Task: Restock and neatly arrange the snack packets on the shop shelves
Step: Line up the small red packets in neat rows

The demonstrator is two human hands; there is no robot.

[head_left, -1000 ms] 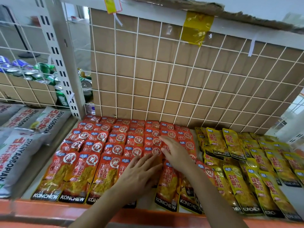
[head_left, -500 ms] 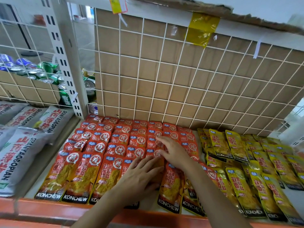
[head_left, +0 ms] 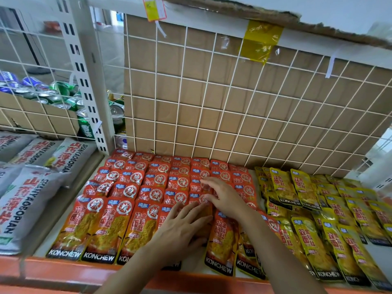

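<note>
Red KONCHEW snack packets (head_left: 135, 187) lie in overlapping rows across the shelf, from the wire back to the front edge. Yellow KONCHEW packets (head_left: 331, 219) fill the right part in the same way. My left hand (head_left: 182, 225) lies flat with spread fingers on the front red packets near the middle. My right hand (head_left: 224, 196) rests just behind it, fingers extended over a red packet (head_left: 222, 240) column to the right. Neither hand curls round a packet.
The shelf has an orange front lip (head_left: 63, 270) and a white wire grid back (head_left: 212, 102) with cardboard behind. Grey SHANYAOBOPIAN bags (head_left: 25, 200) lie on the left bay. Drink cans (head_left: 61, 92) sit behind the left grid beside a white upright post (head_left: 89, 77).
The view has shifted slightly. Both hands stay pressed on the red packets in the middle; my right hand's fingers have slid a little forward and spread.
</note>
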